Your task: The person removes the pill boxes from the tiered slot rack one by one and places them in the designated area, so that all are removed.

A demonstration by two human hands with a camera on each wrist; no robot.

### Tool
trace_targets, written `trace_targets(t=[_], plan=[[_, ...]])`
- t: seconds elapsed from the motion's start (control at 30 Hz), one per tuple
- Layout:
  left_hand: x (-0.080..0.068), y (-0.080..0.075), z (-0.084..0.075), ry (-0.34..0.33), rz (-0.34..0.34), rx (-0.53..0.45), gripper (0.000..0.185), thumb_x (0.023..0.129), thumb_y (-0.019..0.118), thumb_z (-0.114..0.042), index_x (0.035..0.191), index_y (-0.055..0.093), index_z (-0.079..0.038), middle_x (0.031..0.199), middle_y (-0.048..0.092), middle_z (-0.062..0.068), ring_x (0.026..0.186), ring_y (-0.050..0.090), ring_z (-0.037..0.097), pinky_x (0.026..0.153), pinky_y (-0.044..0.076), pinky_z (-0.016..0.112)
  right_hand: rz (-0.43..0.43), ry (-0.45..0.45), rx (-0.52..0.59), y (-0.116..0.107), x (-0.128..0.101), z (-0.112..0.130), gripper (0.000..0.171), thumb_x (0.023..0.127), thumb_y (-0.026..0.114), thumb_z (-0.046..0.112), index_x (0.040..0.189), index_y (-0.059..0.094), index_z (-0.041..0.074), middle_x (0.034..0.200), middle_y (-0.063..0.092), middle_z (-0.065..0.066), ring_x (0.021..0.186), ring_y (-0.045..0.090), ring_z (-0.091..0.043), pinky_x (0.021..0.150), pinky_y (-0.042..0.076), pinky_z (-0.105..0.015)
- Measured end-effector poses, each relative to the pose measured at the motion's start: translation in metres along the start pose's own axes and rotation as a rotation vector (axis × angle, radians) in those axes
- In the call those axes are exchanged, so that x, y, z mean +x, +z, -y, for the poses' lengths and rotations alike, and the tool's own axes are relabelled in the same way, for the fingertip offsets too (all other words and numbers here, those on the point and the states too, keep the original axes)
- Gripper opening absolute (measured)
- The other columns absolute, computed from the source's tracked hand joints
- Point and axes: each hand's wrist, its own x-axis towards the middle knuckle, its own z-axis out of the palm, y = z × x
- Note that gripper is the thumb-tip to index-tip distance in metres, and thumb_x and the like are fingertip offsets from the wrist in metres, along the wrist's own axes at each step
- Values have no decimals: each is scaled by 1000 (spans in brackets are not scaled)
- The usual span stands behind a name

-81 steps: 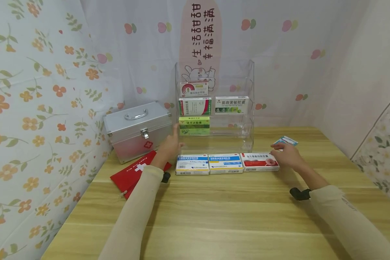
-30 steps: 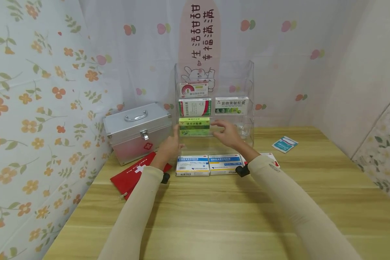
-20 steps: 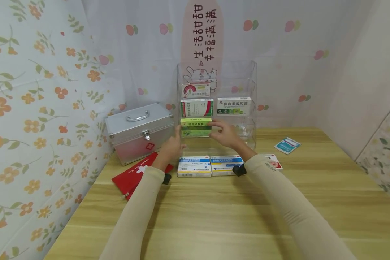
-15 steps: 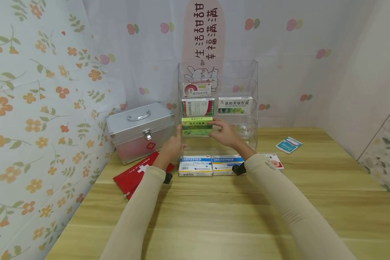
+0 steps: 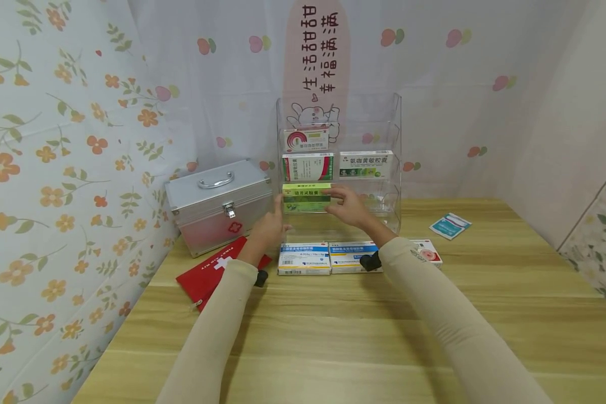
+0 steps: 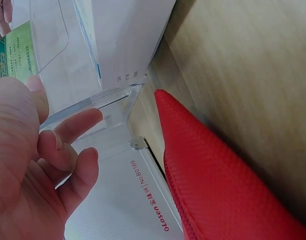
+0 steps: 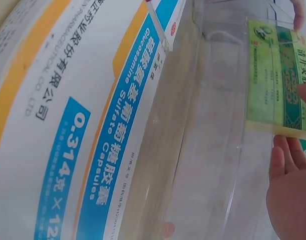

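Observation:
A green medicine box (image 5: 305,198) stands in a lower tier of the clear acrylic rack (image 5: 366,193). My right hand (image 5: 352,209) pinches its right end; in the right wrist view, one digit of that hand (image 7: 292,192) lies across the box's printed front and other fingers are at its end. My left hand (image 5: 269,229) has its index finger raised along the box's left end, at the rack's side. Its other fingers are loosely bent and hold nothing in the left wrist view.
Two white-and-blue glucosamine boxes (image 5: 303,259) and a partly covered red-and-white box (image 5: 428,251) lie before the rack. Left are a silver case (image 5: 222,205) and red first aid pouch (image 5: 207,275). A blue-white packet (image 5: 450,225) lies right. Several boxes (image 5: 366,164) fill upper tiers.
My right hand has moved left from beside the packet and red-and-white box to the green box, and its fingers have closed on the right end. My left hand has stayed by the rack.

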Motion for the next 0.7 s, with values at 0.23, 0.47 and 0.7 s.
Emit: trace_targets(t=[0.23, 0.47, 0.7], plan=[[-1, 3, -1, -3, 0, 5, 88, 98, 62, -19, 153, -7, -24, 64, 57, 9, 48, 53, 21, 43, 43, 27, -48, 11, 33, 0, 0, -2, 35, 89, 65, -3, 124, 63, -4, 137, 45, -23, 129, 46, -43, 108, 38, -54], [0, 4, -1, -14, 0, 4, 89, 99, 62, -21, 154, -7, -25, 64, 57, 10, 48, 51, 20, 43, 41, 26, -166, -8, -17, -2, -2, -5, 34, 87, 65, -5, 120, 66, -1, 137, 48, -21, 127, 48, -39, 104, 43, -51], [-1, 1, -1, -3, -18, -7, 90, 98, 64, -18, 155, -5, -20, 63, 56, 11, 47, 52, 22, 42, 43, 28, -300, -36, -42, -8, -1, -3, 33, 83, 64, -8, 114, 68, 0, 134, 48, -19, 123, 51, -37, 100, 47, -48]])
